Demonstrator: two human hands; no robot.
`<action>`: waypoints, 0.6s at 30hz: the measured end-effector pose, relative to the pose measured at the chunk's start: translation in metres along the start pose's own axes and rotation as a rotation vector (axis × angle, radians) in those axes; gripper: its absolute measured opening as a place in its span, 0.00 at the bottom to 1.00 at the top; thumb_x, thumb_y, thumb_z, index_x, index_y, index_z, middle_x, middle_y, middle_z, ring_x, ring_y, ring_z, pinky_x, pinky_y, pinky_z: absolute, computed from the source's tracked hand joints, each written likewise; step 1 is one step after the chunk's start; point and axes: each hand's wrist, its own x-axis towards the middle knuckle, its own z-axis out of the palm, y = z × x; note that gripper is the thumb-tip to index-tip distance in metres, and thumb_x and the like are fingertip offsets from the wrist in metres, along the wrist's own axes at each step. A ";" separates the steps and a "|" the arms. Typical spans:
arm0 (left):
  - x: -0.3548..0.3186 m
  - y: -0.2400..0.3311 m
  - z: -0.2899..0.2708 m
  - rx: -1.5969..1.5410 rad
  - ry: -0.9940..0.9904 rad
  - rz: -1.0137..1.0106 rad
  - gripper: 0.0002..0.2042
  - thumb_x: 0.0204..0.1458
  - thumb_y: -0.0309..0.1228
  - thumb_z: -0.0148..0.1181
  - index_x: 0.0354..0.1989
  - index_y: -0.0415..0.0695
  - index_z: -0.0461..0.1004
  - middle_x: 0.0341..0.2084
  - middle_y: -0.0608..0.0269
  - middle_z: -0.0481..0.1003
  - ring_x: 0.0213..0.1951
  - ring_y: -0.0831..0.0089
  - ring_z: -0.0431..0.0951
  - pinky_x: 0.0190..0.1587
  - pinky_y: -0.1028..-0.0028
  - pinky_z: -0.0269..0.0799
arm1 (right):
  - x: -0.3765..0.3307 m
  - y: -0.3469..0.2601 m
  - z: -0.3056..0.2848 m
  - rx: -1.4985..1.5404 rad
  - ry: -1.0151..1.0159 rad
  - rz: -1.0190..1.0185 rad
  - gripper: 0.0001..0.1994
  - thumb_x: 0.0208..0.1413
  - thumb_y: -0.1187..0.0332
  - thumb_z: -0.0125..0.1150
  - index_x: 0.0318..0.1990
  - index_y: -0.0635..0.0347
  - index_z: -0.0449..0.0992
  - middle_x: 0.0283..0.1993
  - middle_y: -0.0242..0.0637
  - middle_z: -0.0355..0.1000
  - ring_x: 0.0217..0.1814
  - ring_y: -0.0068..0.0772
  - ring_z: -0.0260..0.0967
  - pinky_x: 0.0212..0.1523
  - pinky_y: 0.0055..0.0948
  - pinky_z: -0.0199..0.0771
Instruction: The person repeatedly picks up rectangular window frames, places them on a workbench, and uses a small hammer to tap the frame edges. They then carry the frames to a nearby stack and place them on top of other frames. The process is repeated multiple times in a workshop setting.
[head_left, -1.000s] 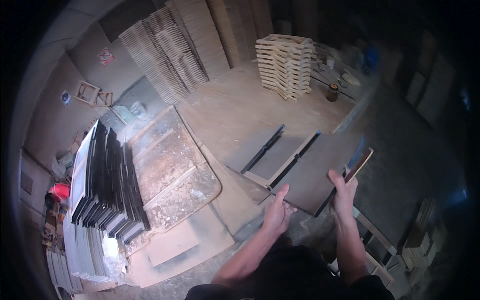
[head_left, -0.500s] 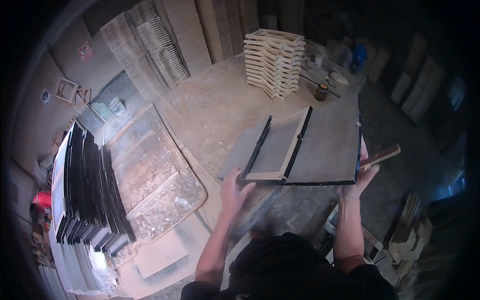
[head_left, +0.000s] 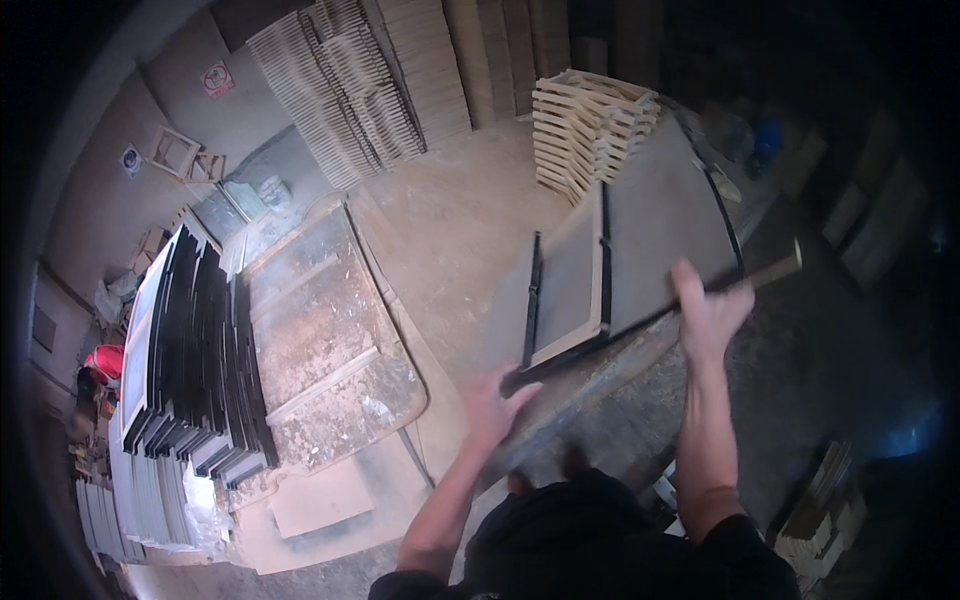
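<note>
- In the head view, the left hand (head_left: pixel 488 408) is clamped on the near left corner of the grey panel (head_left: pixel 665 225); the right hand (head_left: pixel 712 312) is closed around a narrow strip (head_left: pixel 778 268), its thumb by the panel's near right corner. Blur hides whether it also grips the panel.
- The panel slants before the body, wooden frame (head_left: pixel 570 346) on its left part; whether anything props it underneath, I cannot tell.
- With one hand shared between strip and panel, the right corner could slip and the panel twist.
- The strip's free end, jutting past the right corner, might snag.
- The far edge overlaps the pale stack (head_left: pixel 575 140) in view; if truly close, a swing could knock it.
</note>
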 end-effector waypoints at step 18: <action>0.030 0.023 0.037 0.087 0.240 -0.127 0.39 0.45 0.40 0.77 0.63 0.35 0.63 0.65 0.40 0.64 0.65 0.47 0.67 0.65 0.58 0.64 | 0.162 0.104 0.099 0.392 -0.351 0.087 0.13 0.58 0.61 0.71 0.40 0.64 0.83 0.36 0.29 0.79 0.35 0.19 0.74 0.38 0.23 0.74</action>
